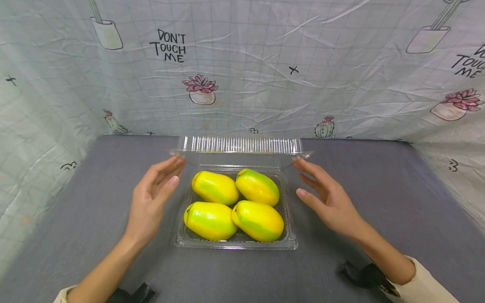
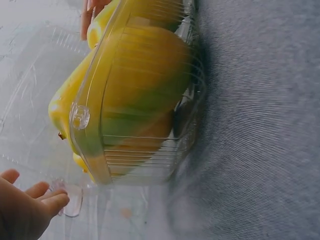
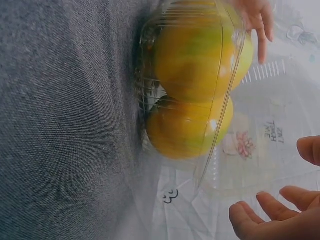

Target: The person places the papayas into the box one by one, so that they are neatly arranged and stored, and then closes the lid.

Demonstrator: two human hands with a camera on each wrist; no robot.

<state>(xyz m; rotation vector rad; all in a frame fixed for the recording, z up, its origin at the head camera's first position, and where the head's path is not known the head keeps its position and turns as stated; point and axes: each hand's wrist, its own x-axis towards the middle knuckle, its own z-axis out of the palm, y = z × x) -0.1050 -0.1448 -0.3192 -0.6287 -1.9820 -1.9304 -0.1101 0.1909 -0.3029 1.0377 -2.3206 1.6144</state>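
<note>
A clear plastic clamshell box (image 1: 236, 245) lies on the table, its hinged lid (image 1: 242, 145) raised at the far side. Several glossy yellow-green fruits (image 1: 257, 221), mango- or papaya-like, fill its base in two rows. To the left of the box is my left hand (image 1: 151, 198), fingers extended with the tips at the lid's left corner. My right hand (image 1: 331, 200) mirrors it at the right corner, fingers slightly bent and spread. Whether the fingertips touch the lid, I cannot tell. In the left wrist view the fruits (image 2: 145, 65) show through the box's ribbed side wall.
A dark grey cloth (image 1: 322, 269) covers the table. Behind and at the sides hangs a white sheet (image 1: 250, 84) printed with potted plants and lettering. Black straps (image 1: 363, 275) are at both wrists.
</note>
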